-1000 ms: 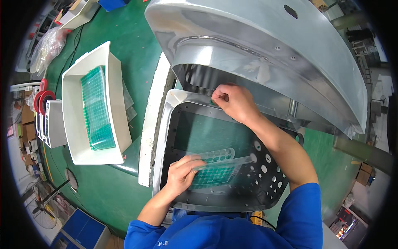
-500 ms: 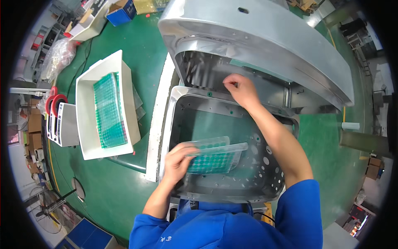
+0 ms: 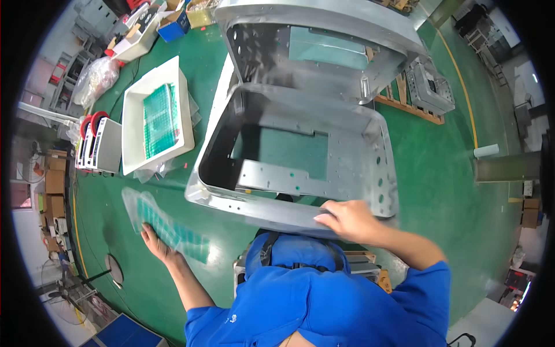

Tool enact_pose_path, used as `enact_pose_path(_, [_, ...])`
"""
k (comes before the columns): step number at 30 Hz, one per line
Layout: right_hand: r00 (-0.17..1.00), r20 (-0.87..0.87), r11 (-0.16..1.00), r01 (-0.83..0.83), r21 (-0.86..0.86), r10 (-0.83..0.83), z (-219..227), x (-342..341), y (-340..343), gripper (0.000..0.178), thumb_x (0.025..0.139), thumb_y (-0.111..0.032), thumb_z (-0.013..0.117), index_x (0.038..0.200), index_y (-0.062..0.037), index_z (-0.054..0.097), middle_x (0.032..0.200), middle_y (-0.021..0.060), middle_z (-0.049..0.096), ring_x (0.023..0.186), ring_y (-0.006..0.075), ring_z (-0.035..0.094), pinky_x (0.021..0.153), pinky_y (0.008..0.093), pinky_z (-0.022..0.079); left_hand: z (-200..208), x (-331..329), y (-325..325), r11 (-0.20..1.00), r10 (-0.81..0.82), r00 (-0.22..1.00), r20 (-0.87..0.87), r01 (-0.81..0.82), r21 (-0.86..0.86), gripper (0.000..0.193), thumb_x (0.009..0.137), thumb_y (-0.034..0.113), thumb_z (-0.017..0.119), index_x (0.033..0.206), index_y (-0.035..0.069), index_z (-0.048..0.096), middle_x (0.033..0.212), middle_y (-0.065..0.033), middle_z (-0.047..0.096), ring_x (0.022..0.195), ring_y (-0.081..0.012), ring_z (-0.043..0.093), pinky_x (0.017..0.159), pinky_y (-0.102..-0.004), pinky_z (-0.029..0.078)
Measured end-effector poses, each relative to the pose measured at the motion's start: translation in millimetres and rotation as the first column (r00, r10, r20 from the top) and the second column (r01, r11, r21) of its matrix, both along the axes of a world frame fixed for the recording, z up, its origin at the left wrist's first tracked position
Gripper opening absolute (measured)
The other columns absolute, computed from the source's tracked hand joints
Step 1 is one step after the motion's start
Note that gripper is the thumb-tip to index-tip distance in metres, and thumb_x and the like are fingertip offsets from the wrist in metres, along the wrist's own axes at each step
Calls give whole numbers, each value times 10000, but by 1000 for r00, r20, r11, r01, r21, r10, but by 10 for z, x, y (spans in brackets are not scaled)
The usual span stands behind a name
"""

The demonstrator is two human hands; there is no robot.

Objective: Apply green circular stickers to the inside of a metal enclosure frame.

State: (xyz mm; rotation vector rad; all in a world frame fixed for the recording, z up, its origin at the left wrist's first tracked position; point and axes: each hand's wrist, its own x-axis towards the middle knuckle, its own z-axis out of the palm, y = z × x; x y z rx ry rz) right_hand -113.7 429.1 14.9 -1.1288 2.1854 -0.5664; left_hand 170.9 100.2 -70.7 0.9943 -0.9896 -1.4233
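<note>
My left hand [image 3: 155, 244] is out to the left, holding thin clear plastic sheets with rows of green round stickers [image 3: 172, 231] by their edge. The sheets sag and are blurred. My right hand [image 3: 354, 222] grips the near rim of an open grey metal housing [image 3: 254, 209], thumb and fingers together at its edge. Its floor has a large rectangular cutout, and holes run along its right wall. Right behind it stands a second metal shell [image 3: 266, 55], also open toward me, with a cutout in its back.
Left of the housing, a white plastic bin [image 3: 133, 133] holds more green-dotted sheets [image 3: 160, 121]. White devices with red rings [image 3: 102, 144] stand beside it. Another metal housing [image 3: 429, 87] rests on a wooden pallet [image 3: 409, 110] at the far right. A blue box [image 3: 172, 26] lies far left.
My left hand has swung out left with the sheets, away from over the housing. My right hand has come from the far shell to the near rim. The housing now appears tilted and shifted.
</note>
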Motion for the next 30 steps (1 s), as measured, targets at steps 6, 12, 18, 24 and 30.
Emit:
enact_pose_path(6, [989,105,995,-101,-25,103,1042,-1244,-353,316,828,-309,539,802,2,590,663,116,559,593,203,506,577,333,417,58,-634,-340,969,-239,935,-263,214,-121,226,868,197,494,1030,40,486,967,-81,557,878,-188,557,790,-324,454])
enact_pose_path(12, [858,117,519,406,-752,-501,935,-1985,1003,411,913,-317,393,1158,3,474,1144,107,527,1115,201,456,956,344,344,-244,-2453,-814,862,-322,785,-529,474,180,246,823,157,545,1032,34,501,956,-99,564,861,-197,557,772,-323,463])
enact_pose_path(18, [451,530,372,893,-255,-718,-1191,-1163,1232,528,893,-449,368,1224,-40,414,1221,117,462,1159,248,415,987,389,319,-587,-2781,-989,807,-337,787,-517,524,272,239,822,154,555,1022,30,517,936,-86,571,841,-177,556,755,-303,459])
enact_pose_path(24, [260,668,382,923,40,-697,-1133,-1491,825,547,892,-456,364,1237,-33,397,1222,121,462,1155,250,420,994,382,308,-624,-2926,-1037,772,-372,782,-501,560,301,231,821,151,565,1013,27,533,916,-74,579,821,-157,554,738,-283,456])
enact_pose_path(30, [-66,927,463,852,246,-370,-1357,-1599,527,566,891,-463,361,1251,-26,380,1223,124,462,1150,251,425,1002,374,297,-640,-3085,-938,755,-360,783,-507,564,335,224,819,148,576,1004,23,550,896,-61,586,801,-137,553,721,-262,453])
